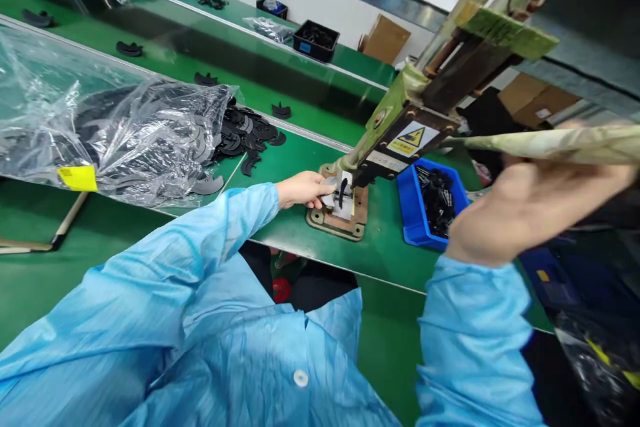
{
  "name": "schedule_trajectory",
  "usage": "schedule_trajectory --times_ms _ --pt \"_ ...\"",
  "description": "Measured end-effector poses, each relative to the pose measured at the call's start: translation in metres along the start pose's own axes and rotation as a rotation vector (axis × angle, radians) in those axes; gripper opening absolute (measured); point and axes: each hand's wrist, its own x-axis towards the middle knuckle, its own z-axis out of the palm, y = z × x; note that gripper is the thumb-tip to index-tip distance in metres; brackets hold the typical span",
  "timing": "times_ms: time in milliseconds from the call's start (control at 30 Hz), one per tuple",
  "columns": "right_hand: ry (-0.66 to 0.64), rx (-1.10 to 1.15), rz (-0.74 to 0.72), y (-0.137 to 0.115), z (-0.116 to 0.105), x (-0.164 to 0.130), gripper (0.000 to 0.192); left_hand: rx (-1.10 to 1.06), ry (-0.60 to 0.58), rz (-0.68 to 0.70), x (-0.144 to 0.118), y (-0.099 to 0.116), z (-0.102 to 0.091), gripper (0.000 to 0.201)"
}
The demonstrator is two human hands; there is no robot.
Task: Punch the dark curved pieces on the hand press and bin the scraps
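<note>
Head view. Left hand [303,189] reaches to the base of a bench press [400,127], fingers pinched on a small black curved part [341,192] lying on the pale plate under the press head. Right hand [525,210] is wrapped closed around the press lever [545,143], blurred. Blue bin [411,210] of black pieces sits just right of the press base. Clear plastic bag [115,133] spills black curved parts onto the green bench [280,233] at left.
</note>
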Motion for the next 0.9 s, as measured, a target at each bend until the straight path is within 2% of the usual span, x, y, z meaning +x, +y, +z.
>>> schedule_trajectory --times_ms 33,67,200,300,400,500,633,767,867,900 --pt "0.138 0.006 0.002 0.005 0.004 -0.023 0.045 -0.004 -0.012 0.037 -0.011 0.000 -0.003 0.037" --pt "0.147 0.037 0.073 0.010 0.009 -0.049 0.045 -0.004 -0.030 0.072 -0.023 0.000 -0.005 0.038" --pt "-0.193 0.114 0.324 0.013 0.043 -0.149 0.037 0.015 -0.111 0.168 -0.067 0.002 -0.005 0.039" --pt "-0.275 0.166 0.409 0.002 0.070 -0.185 0.034 0.040 -0.143 0.201 -0.085 0.001 0.004 0.040" --pt "-0.227 0.175 0.444 -0.008 0.084 -0.194 0.026 0.045 -0.147 0.199 -0.093 -0.004 0.014 0.040" --pt "-0.175 0.158 0.447 -0.015 0.086 -0.196 0.022 0.027 -0.159 0.177 -0.097 -0.008 0.021 0.042" --pt "-0.148 0.115 0.420 -0.022 0.081 -0.203 0.017 -0.053 -0.275 0.091 -0.099 -0.008 0.023 0.046" --pt "-0.240 0.068 0.362 -0.018 0.069 -0.202 0.015 -0.055 -0.321 0.057 -0.094 -0.006 0.017 0.048" --pt "-0.342 0.023 0.288 -0.011 0.057 -0.194 0.015 0.051 -0.286 0.085 -0.091 -0.007 0.014 0.044" --pt "-0.368 0.007 0.261 -0.010 0.054 -0.192 0.015 0.095 -0.242 0.105 -0.092 -0.007 0.013 0.042"
